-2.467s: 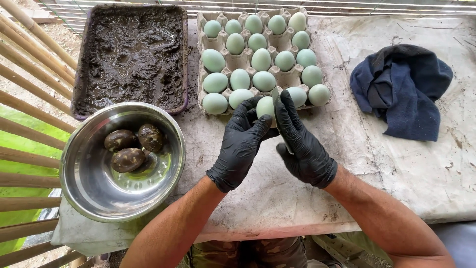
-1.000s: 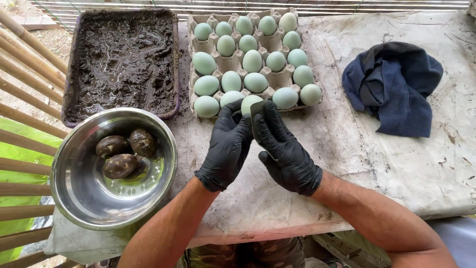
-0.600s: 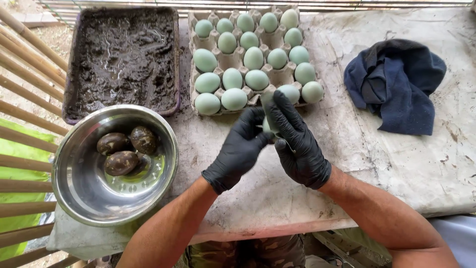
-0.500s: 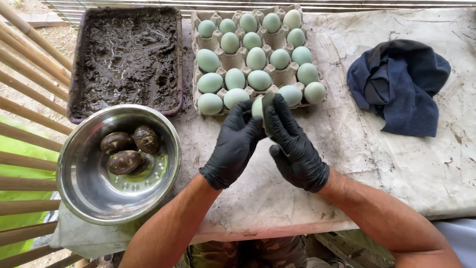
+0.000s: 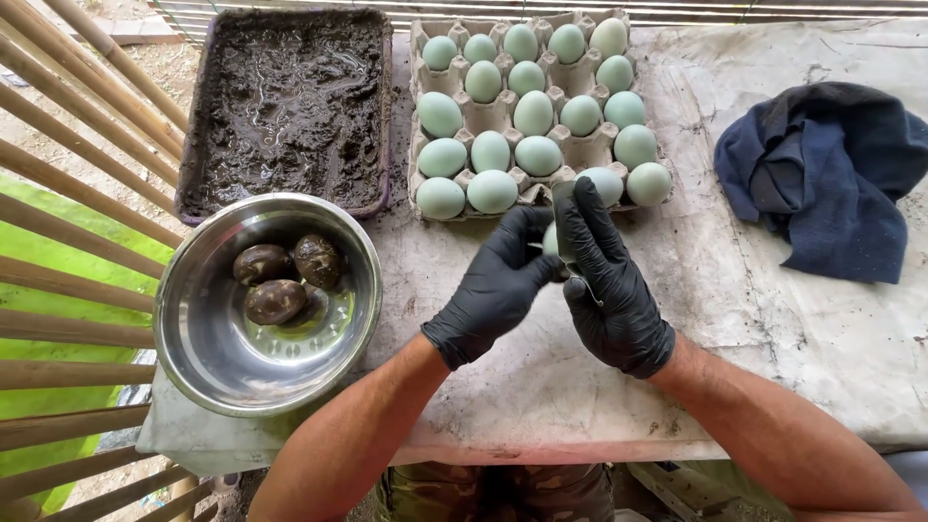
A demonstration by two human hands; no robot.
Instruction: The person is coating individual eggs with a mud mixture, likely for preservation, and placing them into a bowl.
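Black-gloved, both hands meeting just near of the egg tray (image 5: 421,116), pinched together round one pale green egg (image 5: 551,239). Left hand (image 5: 495,288) closing in from the left, fingertips curled onto the egg's left side; right hand (image 5: 611,290) standing taller, fingers stretched upward along the egg's right and far face, palm turned left. Only a sliver of shell showing between the gloves, so long axis hard to read: seemingly upright, tilted a little toward the far side, not certain. Egg held clear of the table (image 5: 735,319), just near of the tray's front row and close beside the tray eggs (image 5: 493,190) there, not touching them as far as visible. Bowl (image 5: 208,372) lying well to the left and slightly nearer, left hand the closer of the two to it, with three mud-dark eggs (image 5: 278,282) clustered on its far side. Mud tray (image 5: 290,106) far left, beyond the bowl. Dark blue cloth (image 5: 822,184) crumpled at right, well apart from both hands.
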